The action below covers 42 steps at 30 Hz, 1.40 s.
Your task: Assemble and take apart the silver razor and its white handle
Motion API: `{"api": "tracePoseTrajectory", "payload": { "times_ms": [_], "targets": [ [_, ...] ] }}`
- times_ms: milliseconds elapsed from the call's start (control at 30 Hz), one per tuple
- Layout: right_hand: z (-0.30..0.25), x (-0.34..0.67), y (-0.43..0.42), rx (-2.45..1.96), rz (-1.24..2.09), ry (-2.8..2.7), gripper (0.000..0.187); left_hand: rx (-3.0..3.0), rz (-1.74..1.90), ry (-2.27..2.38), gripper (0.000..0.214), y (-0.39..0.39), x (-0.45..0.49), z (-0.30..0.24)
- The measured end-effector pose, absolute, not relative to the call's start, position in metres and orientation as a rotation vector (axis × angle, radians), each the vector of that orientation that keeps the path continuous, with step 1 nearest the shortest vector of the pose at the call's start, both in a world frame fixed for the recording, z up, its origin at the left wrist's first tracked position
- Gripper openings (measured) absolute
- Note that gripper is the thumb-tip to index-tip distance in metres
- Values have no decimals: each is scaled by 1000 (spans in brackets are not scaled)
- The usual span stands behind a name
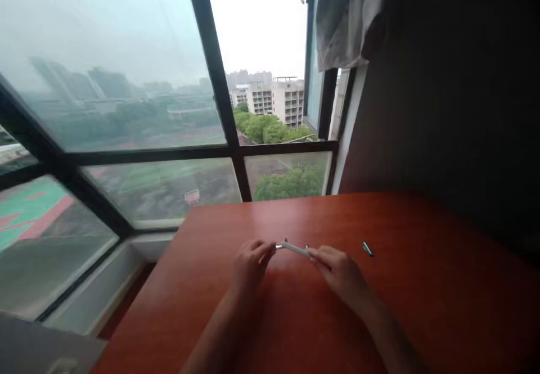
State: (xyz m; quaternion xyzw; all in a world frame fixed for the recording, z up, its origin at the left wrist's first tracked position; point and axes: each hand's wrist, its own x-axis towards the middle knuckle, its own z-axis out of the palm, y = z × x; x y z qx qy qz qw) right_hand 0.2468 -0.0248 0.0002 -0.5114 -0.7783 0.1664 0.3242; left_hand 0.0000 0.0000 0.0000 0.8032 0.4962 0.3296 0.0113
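Note:
My left hand (pixel 252 260) pinches the silvery end of a slim piece that looks like part of a pen, fingers pressed together. From the right, my right hand (pixel 337 268) grips a pale grey pen barrel (pixel 296 248) between thumb and fingers. The two parts meet or nearly meet at an angle just above the table; I cannot tell whether they are joined. A tiny dark point sticks up near where they meet. Beyond my right fingers shows a small teal bit (pixel 306 246), too small to name. Farther right lies a teal and black pen cap or short pen piece (pixel 368 249).
Both hands are over a glossy reddish-brown wooden table (pixel 202 301). Dark-framed windows (pixel 236 152) stand behind and to the left, with one pane open. A grey curtain (pixel 348 22) hangs at upper right beside a dark wall (pixel 442 98).

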Motion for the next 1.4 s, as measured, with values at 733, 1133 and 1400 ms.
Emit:
{"api": "tracePoseTrajectory", "payload": {
  "times_ms": [733, 1133, 1400],
  "targets": [
    [-10, 248, -21, -1356, 371, -1974, 28, 2512, 1017, 1502, 20, -3, 3, 0],
    [9, 245, -26, -1226, 912, -1727, 39, 1922, 1232, 1237, 23, -1, 7, 3],
    [2, 236, -28, -1087, 1331, -1500, 43, 1377, 1327, 1234, 32, -3, 9, 3]
  ]
}}
